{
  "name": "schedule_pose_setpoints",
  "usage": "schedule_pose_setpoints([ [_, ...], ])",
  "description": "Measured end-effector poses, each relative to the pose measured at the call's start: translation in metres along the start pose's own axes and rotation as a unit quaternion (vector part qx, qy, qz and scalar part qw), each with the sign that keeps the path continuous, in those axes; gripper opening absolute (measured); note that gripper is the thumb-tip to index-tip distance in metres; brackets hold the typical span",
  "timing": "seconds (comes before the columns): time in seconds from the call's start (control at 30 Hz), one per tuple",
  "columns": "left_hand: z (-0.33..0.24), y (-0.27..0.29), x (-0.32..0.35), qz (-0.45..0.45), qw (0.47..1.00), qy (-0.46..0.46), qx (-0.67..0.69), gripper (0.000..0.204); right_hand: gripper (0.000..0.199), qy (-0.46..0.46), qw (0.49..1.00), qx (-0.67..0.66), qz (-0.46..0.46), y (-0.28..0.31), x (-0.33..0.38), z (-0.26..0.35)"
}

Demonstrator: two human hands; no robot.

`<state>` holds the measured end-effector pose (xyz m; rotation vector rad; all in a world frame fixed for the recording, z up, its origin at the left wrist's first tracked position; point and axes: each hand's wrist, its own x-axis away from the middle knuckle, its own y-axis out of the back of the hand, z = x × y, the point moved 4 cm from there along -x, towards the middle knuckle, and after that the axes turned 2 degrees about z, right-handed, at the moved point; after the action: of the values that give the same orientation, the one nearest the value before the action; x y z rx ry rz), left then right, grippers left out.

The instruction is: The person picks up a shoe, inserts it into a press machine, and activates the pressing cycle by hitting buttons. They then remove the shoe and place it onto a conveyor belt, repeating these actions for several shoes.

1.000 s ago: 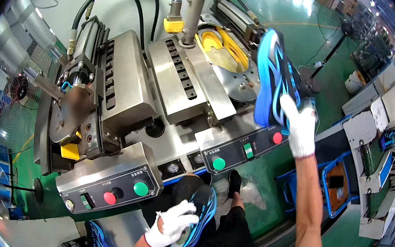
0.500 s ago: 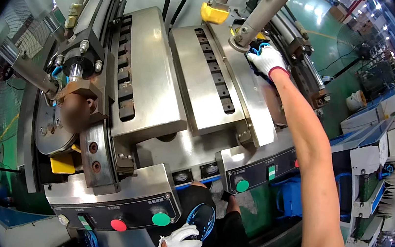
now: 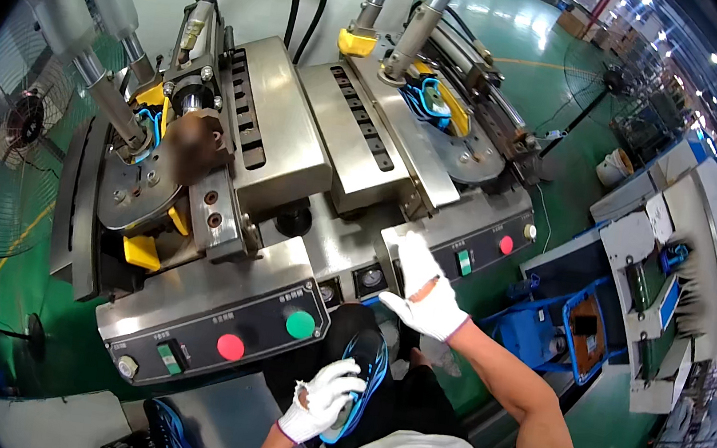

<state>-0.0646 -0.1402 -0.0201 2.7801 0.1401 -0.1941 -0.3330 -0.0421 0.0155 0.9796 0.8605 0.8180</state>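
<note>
My left hand, in a white knit glove with a torn patch, is closed around a black shoe with blue trim in front of my lap. My right hand, also gloved, is open with its fingers stretched forward over the right control panel. It covers the spot where that panel's green button sits; whether it touches the button I cannot tell. In the right press station, a blue-and-black shoe sits below a metal ram. Blue trim of another shoe shows in the left station.
The left control panel bears a red button and a green button. Another blue-and-black shoe lies at lower left. A blue bin and a rack with bristles stand at right. Fans stand at left.
My right hand has come back from the shoe in the right station to the right panel, its fingers now stretched. My left hand still holds its shoe. The view has shifted.
</note>
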Motion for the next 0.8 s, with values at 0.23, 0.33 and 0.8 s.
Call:
schedule_pose_setpoints([
  [0.23, -0.008, -0.008, 0.006, -0.034, 0.999, 0.027, 0.001, 0.034, 0.073, -0.052, 0.943, -0.316, 0.094, 0.1, 0.004, 0.062],
  [0.33, -0.009, -0.032, -0.009, -0.035, 0.999, 0.017, 0.037, 0.034, 0.07, 0.054, 0.888, -0.438, 0.133, 0.132, 0.078, 0.097],
  [0.8, 0.016, -0.05, -0.004, -0.039, 0.998, 0.042, 0.001, 0.039, 0.062, 0.237, 0.878, -0.385, 0.158, 0.141, 0.147, 0.13],
])
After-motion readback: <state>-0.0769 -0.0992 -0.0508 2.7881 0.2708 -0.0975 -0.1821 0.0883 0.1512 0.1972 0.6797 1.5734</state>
